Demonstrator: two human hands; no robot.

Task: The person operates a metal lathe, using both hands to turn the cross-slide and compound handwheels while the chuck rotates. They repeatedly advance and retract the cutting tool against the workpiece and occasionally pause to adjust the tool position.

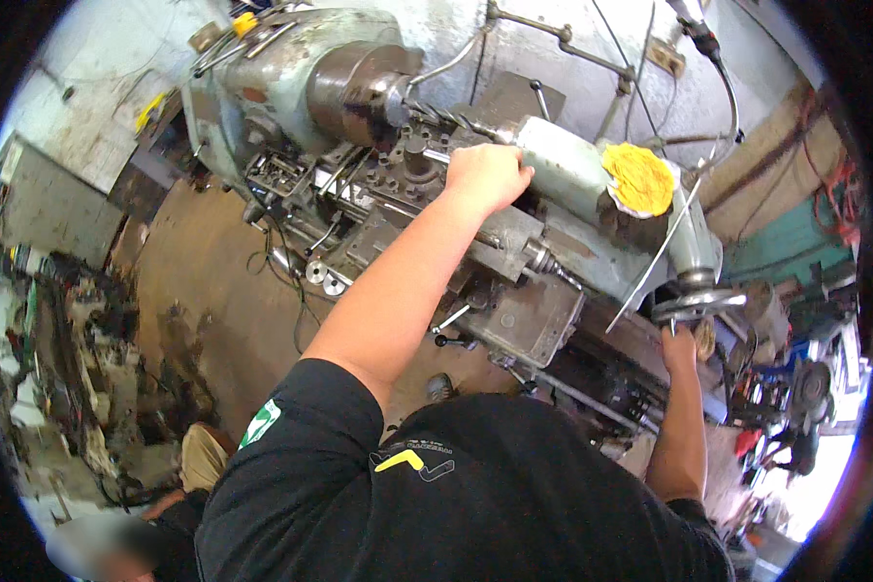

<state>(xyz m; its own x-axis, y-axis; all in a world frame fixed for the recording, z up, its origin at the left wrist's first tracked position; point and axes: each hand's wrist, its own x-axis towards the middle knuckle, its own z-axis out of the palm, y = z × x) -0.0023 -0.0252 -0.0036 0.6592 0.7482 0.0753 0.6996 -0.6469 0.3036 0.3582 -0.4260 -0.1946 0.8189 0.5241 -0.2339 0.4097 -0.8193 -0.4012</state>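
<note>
A large green-grey metal lathe stretches across the view in front of me. My left hand (485,178) is closed in a fist beside the front end of the tailstock (565,165); what lies under its fingers is hidden. Just beyond that hand, a long twist drill bit (443,117) points from the tailstock toward the chuck (359,92). The tool post (416,160) stands to the left of the hand. At the tailstock's right end, my right hand (679,347) grips the handwheel (698,304) from below, its fingers partly hidden.
A crumpled yellow cloth (640,178) lies on the tailstock, near a thin rod (655,260). Levers and the carriage apron (524,318) jut toward me. A hose and lamp arm (718,58) hang at upper right. Another person (116,548) is at lower left, near piled metal parts (87,359).
</note>
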